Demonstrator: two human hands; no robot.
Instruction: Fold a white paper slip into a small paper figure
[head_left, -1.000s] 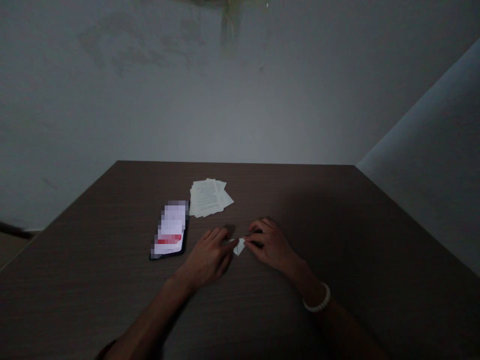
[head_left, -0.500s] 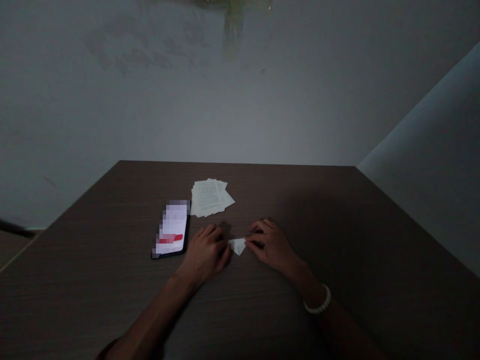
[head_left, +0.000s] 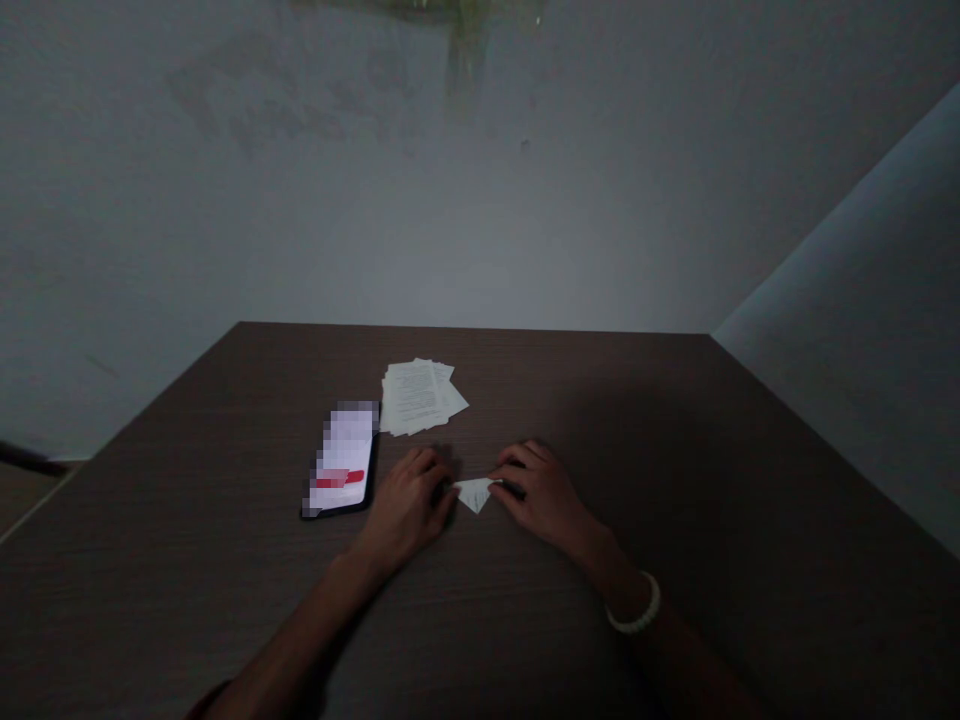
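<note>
A small white piece of paper [head_left: 475,493], folded into a triangle, lies on the dark wooden table [head_left: 675,480] between my hands. My left hand [head_left: 409,505] has its fingers curled and pinches the paper's left corner. My right hand [head_left: 544,493], with a white bead bracelet on its wrist, pinches the right corner with its fingertips pressed down on it. The scene is dim, and the fingertips are partly in shadow.
A phone [head_left: 341,472] with a lit screen lies left of my left hand. A loose stack of printed paper slips [head_left: 420,395] sits just beyond it. Grey walls close off the table's far and right edges.
My left hand has slid left and its fingers have curled in. More of the folded paper now shows between the hands, as a wider triangle.
</note>
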